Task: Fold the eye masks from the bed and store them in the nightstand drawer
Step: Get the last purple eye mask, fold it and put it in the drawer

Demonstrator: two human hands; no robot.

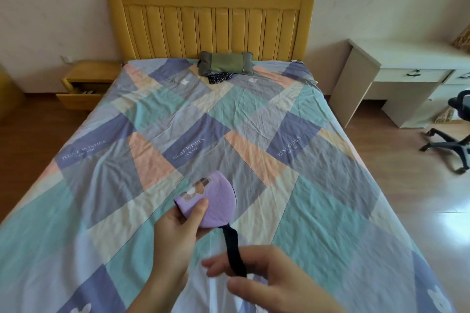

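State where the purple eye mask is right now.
In the head view, the eye mask is held folded in the left hand above the bed's near end; its black strap runs to the right hand.

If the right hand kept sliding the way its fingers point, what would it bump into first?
The right hand points leftward, its fingers aimed at the left hand, whose wrist looks first in line. Depth is unclear, though, so it might pass beside it.
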